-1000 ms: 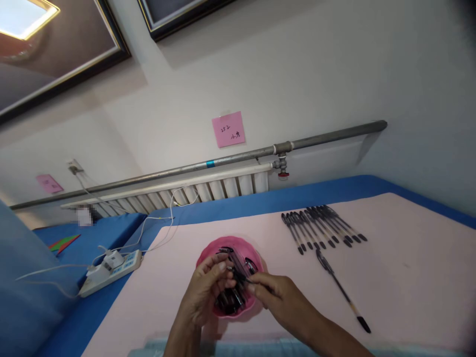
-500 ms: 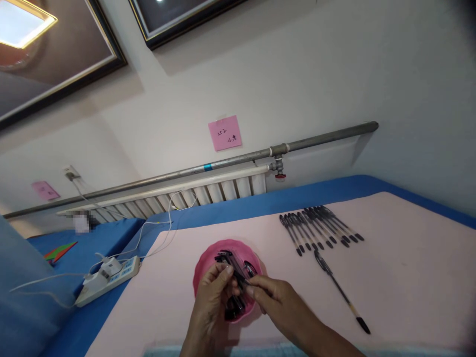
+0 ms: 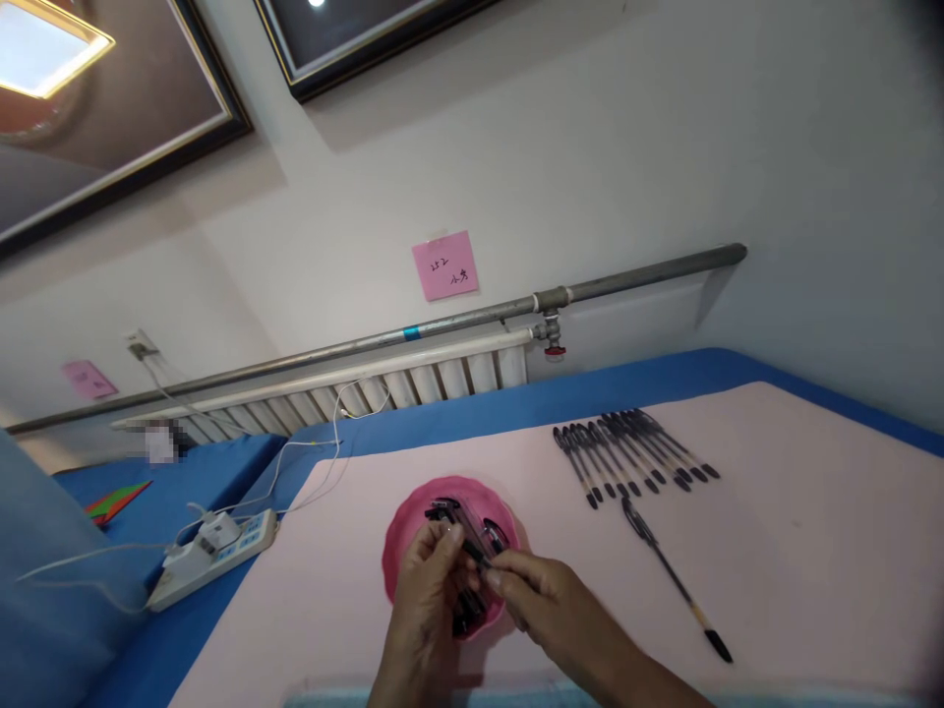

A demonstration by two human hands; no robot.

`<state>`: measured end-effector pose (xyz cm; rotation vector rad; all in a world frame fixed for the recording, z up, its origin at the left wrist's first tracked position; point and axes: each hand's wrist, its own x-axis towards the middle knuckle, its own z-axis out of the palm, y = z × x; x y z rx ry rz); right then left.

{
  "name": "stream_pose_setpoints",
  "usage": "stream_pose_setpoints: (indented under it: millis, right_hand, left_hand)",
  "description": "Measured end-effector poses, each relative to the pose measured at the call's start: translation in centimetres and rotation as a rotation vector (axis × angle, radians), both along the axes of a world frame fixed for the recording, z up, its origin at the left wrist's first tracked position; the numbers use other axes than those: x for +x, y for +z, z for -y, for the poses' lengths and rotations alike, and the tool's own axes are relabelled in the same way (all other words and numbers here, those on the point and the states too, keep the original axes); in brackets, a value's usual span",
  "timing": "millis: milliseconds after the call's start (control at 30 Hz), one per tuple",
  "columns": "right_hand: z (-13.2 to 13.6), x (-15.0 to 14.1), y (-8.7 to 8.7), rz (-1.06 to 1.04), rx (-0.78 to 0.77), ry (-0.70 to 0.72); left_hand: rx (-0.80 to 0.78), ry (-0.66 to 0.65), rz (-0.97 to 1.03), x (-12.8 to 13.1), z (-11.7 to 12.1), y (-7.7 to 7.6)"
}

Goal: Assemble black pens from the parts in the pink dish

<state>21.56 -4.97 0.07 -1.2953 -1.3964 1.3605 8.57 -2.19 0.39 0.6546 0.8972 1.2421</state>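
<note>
Over a pink scalloped bowl (image 3: 398, 536), my left hand (image 3: 426, 578) is closed, thumb and fingers pinching the left end of a dark pen part (image 3: 476, 555). My right hand (image 3: 542, 595) pinches the other end of that part from the right. Fingers cover most of it, so its full shape is hidden. Black caps and clear pen pieces (image 3: 472, 608) lie in the bowl, partly behind my hands. To the right, a single black pen (image 3: 675, 575) rests slantwise on the pink sheet (image 3: 811, 551). Behind it lies a row of several similar pens (image 3: 609, 452).
A white power strip (image 3: 213, 560) with plugs and trailing white cables sits at the table's left. The blue tabletop (image 3: 664, 369) borders the sheet. Along the wall run a radiator (image 3: 435, 383) and a metal pipe (image 3: 472, 317) with a red-handled valve (image 3: 555, 350).
My hands have come closer together over the bowl, and my left hand's fingers have closed more tightly. The view has shifted slightly. The pens on the sheet stay where they were.
</note>
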Motion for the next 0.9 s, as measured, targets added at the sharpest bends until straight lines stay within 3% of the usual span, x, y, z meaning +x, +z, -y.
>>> stream_pose_setpoints:
  millis: [233, 333, 900]
  right_hand:
    - [-0.19, 0.32, 0.00, 0.026, 0.064, -0.012]
    - [-0.08, 0.25, 0.19, 0.048, 0.077, -0.007]
    - [-0.06, 0.16, -0.06, 0.054, 0.047, 0.000]
  left_hand:
    - [-0.039, -0.044, 0.021, -0.14, -0.20, 0.13]
    - [-0.034, -0.001, 0.016, 0.03, -0.17, 0.01]
    - [-0.014, -0.003, -0.004, -0.27, -0.30, -0.39]
